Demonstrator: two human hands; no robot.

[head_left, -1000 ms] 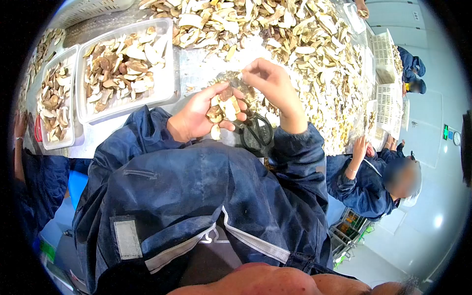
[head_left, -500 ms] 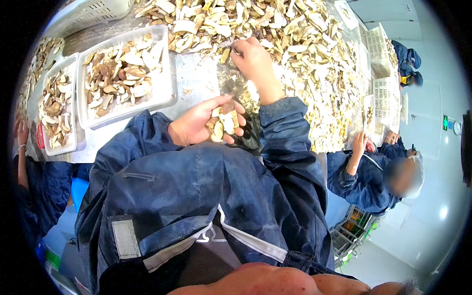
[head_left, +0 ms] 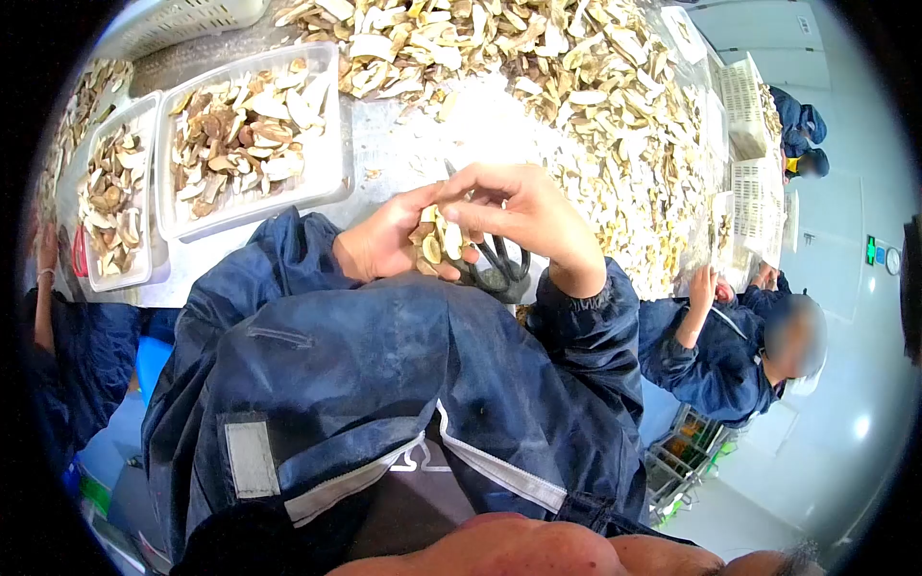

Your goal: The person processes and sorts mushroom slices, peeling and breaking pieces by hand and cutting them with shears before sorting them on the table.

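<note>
My left hand [head_left: 382,238] is closed around several mushroom slices [head_left: 429,242], pale with brown edges, held palm-up just in front of my jacket. My right hand [head_left: 538,213] has its fingertips pinched at the upper right of that handful, against a pale slice. Part of the slices is hidden behind the fingers. Black-handled scissors [head_left: 503,274] lie on the table below my right hand, their blades mostly covered. Beyond both hands spreads a large heap of mushroom slices [head_left: 595,125].
To the left stand two clear plastic tubs, a larger tub [head_left: 344,144] and a narrower tub [head_left: 151,206], both holding slices. White crates [head_left: 749,197] line the right side. A co-worker [head_left: 720,355] sits at the right; another person's arm [head_left: 45,288] shows at far left.
My right hand has come back from the heap to the slices in my left hand. The scissor handles now show beneath it. My left hand stays nearly in place.
</note>
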